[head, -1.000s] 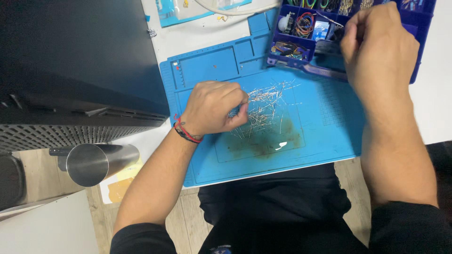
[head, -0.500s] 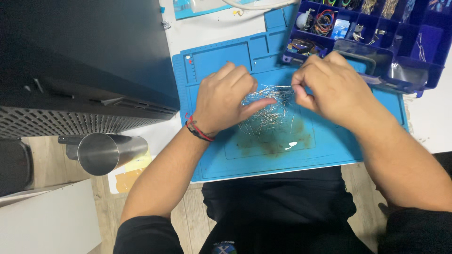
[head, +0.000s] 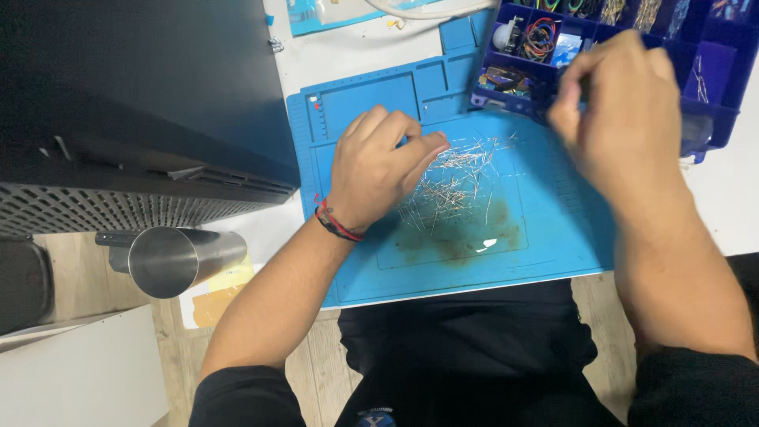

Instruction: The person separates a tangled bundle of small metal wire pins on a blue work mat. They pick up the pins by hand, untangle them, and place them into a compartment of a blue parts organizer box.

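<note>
Where the head view looks down on the bench, a blue work mat (head: pixel 545 229) carries a loose pile of thin metal pins (head: pixel 455 186), spread and mostly unsorted. Left hand (head: pixel 378 170): palm down, fingertips resting on the pile's edge, fingers loosely curled, nothing gripped. Right hand (head: pixel 624 119): raised and blurred between pile and blue compartment box (head: pixel 715 79); fingers pinched narrow, contents cannot be told. Judged: most pins remain on the mat. Also: steel cup (head: pixel 182 259), black case (head: pixel 134 119).
</note>
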